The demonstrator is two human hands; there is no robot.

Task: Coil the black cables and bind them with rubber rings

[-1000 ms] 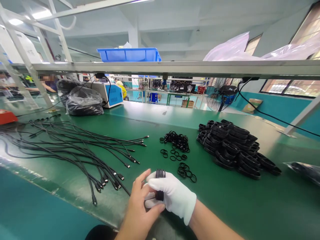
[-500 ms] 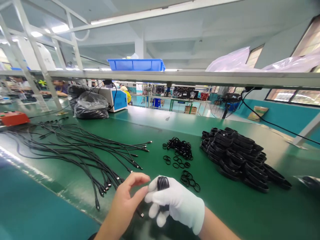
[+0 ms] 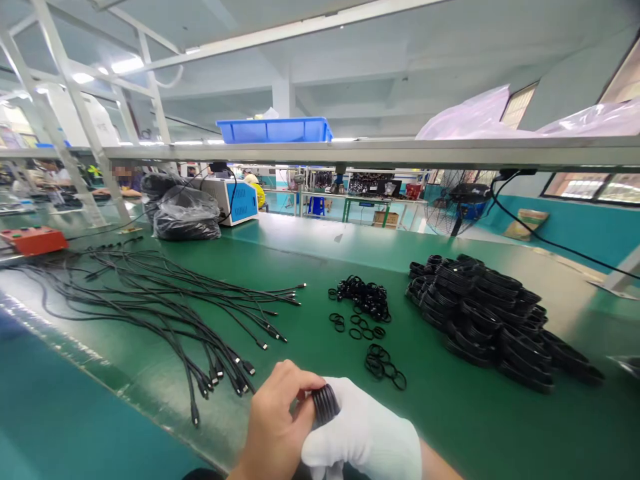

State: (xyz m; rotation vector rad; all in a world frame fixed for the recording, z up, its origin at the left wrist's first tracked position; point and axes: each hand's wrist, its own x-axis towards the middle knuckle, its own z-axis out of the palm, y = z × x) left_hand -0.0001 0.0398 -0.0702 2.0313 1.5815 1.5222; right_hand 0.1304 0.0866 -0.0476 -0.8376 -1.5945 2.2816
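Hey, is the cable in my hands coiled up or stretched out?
Coiled. The cable shows as black loops packed side by side in the gloved right hand, the left hand against them.

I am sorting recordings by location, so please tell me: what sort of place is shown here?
Probably a factory workshop that handles cables: loose cables and a large heap of coiled cables lie on a long green workbench, and a green-framed worktable stands further back.
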